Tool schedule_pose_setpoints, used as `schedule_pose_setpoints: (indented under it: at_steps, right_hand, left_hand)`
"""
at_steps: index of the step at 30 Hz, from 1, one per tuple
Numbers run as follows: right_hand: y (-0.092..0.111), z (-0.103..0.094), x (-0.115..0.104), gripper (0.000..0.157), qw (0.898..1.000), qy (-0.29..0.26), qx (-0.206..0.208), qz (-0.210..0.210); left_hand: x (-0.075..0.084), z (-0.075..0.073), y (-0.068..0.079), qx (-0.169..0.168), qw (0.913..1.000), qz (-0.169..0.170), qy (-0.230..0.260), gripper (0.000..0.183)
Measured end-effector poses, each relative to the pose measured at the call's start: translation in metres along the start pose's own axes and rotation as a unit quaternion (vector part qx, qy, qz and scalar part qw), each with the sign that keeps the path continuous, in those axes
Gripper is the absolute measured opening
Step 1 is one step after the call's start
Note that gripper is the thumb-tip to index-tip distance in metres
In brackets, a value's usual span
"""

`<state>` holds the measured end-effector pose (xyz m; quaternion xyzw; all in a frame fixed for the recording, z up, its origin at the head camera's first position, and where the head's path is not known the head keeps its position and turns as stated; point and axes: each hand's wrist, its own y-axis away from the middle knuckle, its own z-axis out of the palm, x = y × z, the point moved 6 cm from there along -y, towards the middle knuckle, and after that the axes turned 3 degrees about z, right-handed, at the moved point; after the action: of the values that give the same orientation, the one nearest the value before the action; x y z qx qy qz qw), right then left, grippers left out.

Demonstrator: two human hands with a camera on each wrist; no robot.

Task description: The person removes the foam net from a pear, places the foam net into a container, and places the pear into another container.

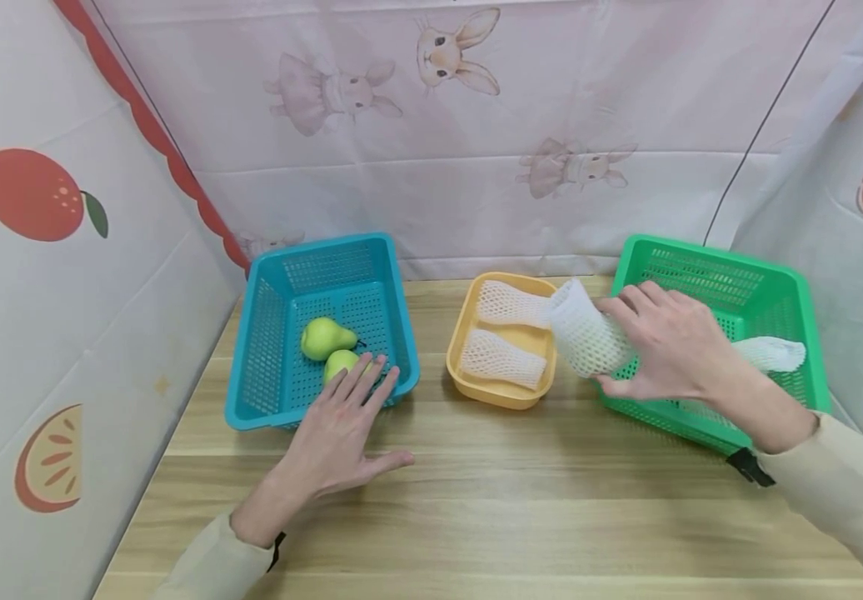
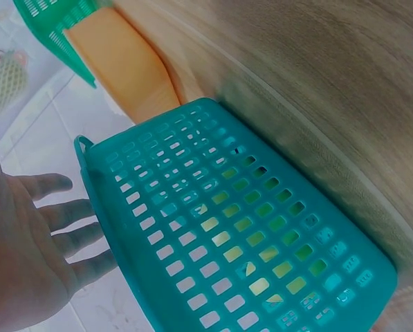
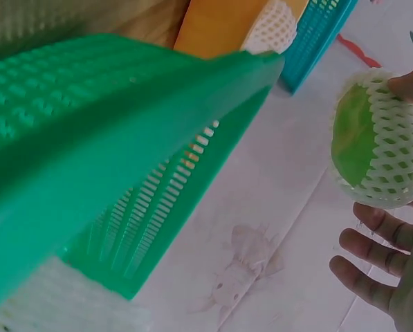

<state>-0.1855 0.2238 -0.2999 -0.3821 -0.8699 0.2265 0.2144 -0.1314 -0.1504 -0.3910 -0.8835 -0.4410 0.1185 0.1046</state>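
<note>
My right hand (image 1: 671, 346) holds a pear in a white foam net sleeve (image 1: 587, 333) above the gap between the yellow basket and the green basket. Green skin shows through the sleeve's open end in the right wrist view, with the thumb on one side and fingers on the other. My left hand (image 1: 337, 429) is spread, its fingers over the front rim of the blue basket (image 1: 251, 333). Inside that basket lie two green pears, one pear (image 1: 324, 338) in plain sight and another pear (image 1: 340, 364) partly behind the fingertips. Nothing is in the left hand.
Between the larger baskets stands a yellow basket (image 1: 461, 383) with two white foam net sleeves (image 1: 502, 358). The green basket (image 1: 806, 333) at right contains a white netted item (image 1: 772, 353), partly behind my right wrist. A printed curtain (image 1: 476, 208) hangs behind the wooden table (image 1: 506, 500).
</note>
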Motion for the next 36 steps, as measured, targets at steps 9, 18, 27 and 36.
schedule_pose_setpoints:
  at_steps: [9,18,27,36]
  right_hand:
    - [-0.001,0.015,-0.031,0.084,0.999,-0.025,-0.025,-0.019]
    - [0.009,0.034,-0.057,0.087,0.997,-0.055,-0.049,-0.016]
    - [0.023,0.051,-0.077,0.092,0.995,-0.071,-0.064,-0.019]
    - [0.035,0.066,-0.098,0.091,0.992,-0.086,-0.091,-0.026]
  left_hand:
    - [0.0,0.0,0.001,-0.009,0.9999,-0.005,0.006,0.112]
    - [0.0,0.001,0.002,-0.013,0.9999,-0.006,0.009,0.112]
    - [0.001,0.002,0.002,-0.018,0.9998,-0.006,0.005,0.114]
    - [0.003,0.002,0.001,-0.007,1.0,-0.002,0.005,0.114]
